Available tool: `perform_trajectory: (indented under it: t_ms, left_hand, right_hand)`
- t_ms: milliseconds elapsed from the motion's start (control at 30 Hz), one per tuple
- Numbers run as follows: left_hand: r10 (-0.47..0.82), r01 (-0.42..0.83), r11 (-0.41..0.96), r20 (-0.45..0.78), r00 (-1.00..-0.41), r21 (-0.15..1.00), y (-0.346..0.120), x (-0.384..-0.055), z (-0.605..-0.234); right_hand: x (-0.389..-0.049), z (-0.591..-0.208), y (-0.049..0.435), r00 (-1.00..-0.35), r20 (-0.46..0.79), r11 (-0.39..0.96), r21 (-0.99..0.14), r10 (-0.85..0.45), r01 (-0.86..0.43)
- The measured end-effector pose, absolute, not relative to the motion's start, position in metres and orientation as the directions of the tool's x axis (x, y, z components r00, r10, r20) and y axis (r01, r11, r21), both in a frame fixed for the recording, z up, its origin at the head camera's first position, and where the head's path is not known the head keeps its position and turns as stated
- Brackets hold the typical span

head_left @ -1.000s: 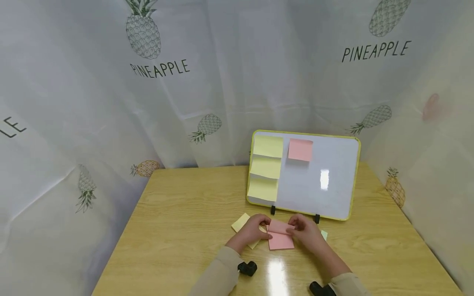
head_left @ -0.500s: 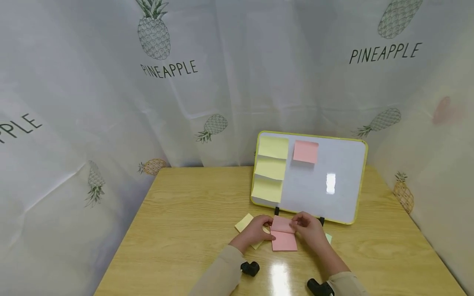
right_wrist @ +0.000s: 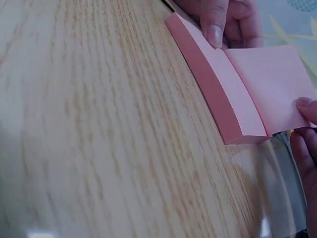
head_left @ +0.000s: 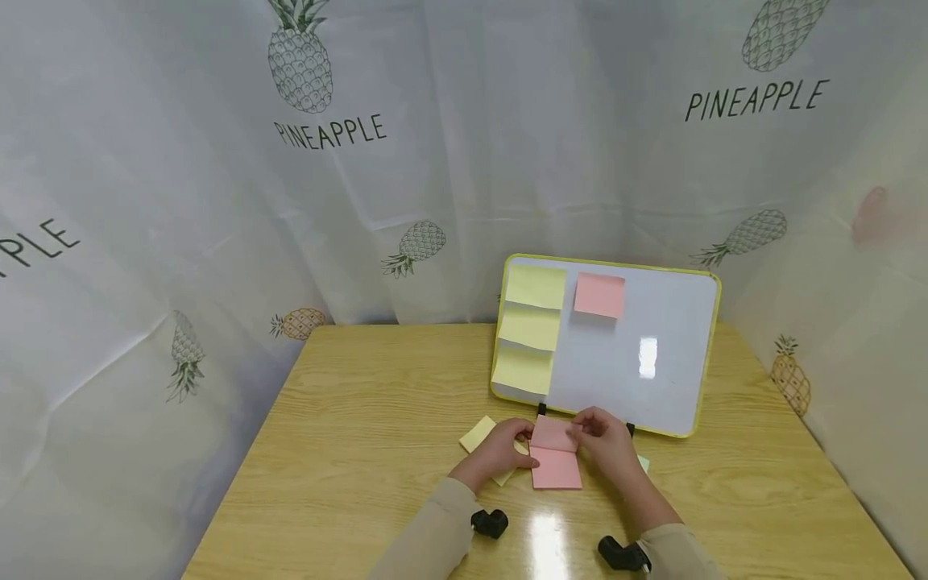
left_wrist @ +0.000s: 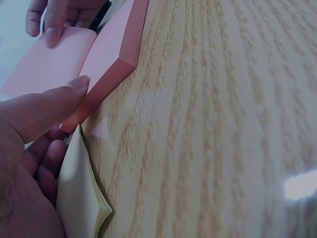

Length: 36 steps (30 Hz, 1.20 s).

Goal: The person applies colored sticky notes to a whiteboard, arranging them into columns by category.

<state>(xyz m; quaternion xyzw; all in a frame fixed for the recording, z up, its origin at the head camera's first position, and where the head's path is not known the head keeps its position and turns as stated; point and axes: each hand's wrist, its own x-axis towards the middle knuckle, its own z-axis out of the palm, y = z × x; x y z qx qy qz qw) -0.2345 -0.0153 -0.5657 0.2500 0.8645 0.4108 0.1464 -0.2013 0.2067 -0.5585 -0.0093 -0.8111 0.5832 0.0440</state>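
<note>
A thick pink sticky note pad [head_left: 557, 475] lies on the table in front of the whiteboard. My left hand [head_left: 499, 453] grips its left side, the thumb pressing on top near the sheet's fold in the left wrist view. With thumb and fingertips my right hand [head_left: 607, 443] pinches the top pink sticky note [right_wrist: 272, 84] by its right edge. That sheet is bent up and back from the pad [right_wrist: 213, 74], still joined to it along the far side. Yellow sticky notes [head_left: 476, 433] lie partly hidden under and behind my left hand.
The yellow-framed whiteboard [head_left: 605, 370] leans on black feet behind my hands. Three yellow notes [head_left: 528, 329] run down its left side, with one pink note [head_left: 599, 296] beside the top one. A pale green note [head_left: 643, 463] peeks out right of my right hand.
The pink sheet has gone from curling over the pad to standing farther back, and my right hand has shifted slightly away with it. The left hand keeps its hold; the head view has turned slightly.
</note>
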Motion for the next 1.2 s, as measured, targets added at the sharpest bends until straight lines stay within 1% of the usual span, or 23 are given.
perform_trajectory:
  t_ms: [267, 367, 567, 800, 1033, 1200]
  left_hand:
    - [0.551, 0.319, 0.525, -0.029, -0.834, 0.789, -0.008, -0.233, -0.565]
    - [0.550, 0.329, 0.529, -0.021, -0.835, 0.782, -0.004, -0.234, -0.565]
    - [0.548, 0.305, 0.510, -0.031, -0.836, 0.804, -0.002, -0.233, -0.563]
    - [0.536, 0.281, 0.504, -0.041, -0.843, 0.816, -0.007, -0.232, -0.565]
    - [0.541, 0.295, 0.497, -0.026, -0.841, 0.816, -0.010, -0.233, -0.568]
    - [0.528, 0.269, 0.500, -0.044, -0.848, 0.823, -0.011, -0.232, -0.566]
  right_hand:
    - [-0.201, -0.555, 0.213, -0.994, 0.064, 0.347, -0.937, 0.090, -0.029]
    - [-0.201, -0.553, 0.217, -0.993, 0.072, 0.335, -0.942, 0.090, -0.038]
    - [-0.199, -0.549, 0.220, -0.993, 0.083, 0.311, -0.949, 0.089, -0.051]
    - [-0.196, -0.549, 0.216, -0.992, 0.077, 0.289, -0.956, 0.099, -0.046]
    - [-0.195, -0.549, 0.213, -0.989, 0.074, 0.281, -0.959, 0.132, -0.034]
    - [-0.194, -0.548, 0.214, -0.988, 0.081, 0.270, -0.962, 0.131, -0.043]
